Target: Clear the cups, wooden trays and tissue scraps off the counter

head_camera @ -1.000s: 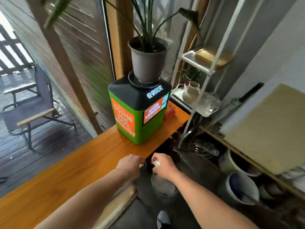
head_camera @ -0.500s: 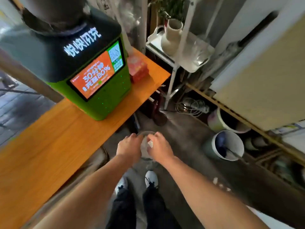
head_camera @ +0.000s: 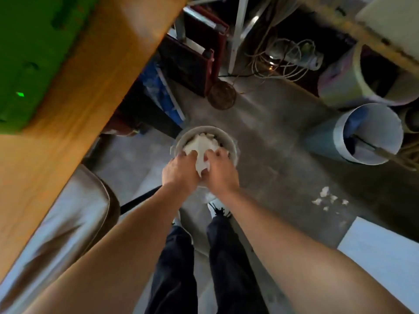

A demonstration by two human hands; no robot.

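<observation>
Both of my hands are low over a small grey bin (head_camera: 231, 141) on the floor, right in front of my feet. My left hand (head_camera: 180, 171) and my right hand (head_camera: 221, 169) pinch a crumpled white tissue (head_camera: 200, 147) between them, above the bin's mouth. More white tissue lies inside the bin under it. The wooden counter (head_camera: 74, 105) runs along the left, above the bin. No cups or wooden trays are in view.
A green box (head_camera: 29, 60) stands on the counter at top left. A padded stool seat (head_camera: 61, 223) is at lower left. Two open buckets (head_camera: 371, 137) lie at right, tangled cables (head_camera: 288, 57) behind. Small white scraps (head_camera: 326, 198) lie on the floor at right.
My view has tipped from the counter down to the floor. Both hands have dropped from counter height to the bin's mouth, still together on the tissue.
</observation>
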